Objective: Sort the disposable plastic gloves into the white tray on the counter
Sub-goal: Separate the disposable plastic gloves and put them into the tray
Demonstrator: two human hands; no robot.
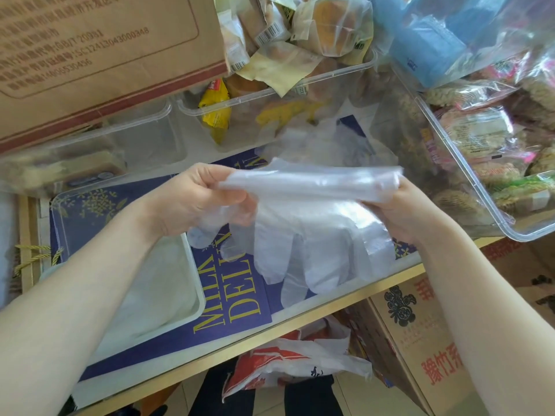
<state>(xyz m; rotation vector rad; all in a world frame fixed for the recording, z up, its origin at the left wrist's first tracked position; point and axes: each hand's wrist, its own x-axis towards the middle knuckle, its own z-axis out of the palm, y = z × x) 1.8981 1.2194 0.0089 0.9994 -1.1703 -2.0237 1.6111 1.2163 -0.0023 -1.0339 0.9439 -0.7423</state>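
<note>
A clear disposable plastic glove hangs between my hands above the counter, its cuff stretched sideways and its fingers pointing down. My left hand pinches the cuff's left end. My right hand grips the right end. The white tray sits low on the left, partly hidden under my left forearm, with pale plastic gloves lying inside. More loose clear gloves lie on the counter behind my hands.
Clear plastic bins of wrapped snacks stand behind and to the right. A cardboard box leans at the upper left. A blue printed sheet covers the counter. Boxes and a plastic bag sit on the floor below.
</note>
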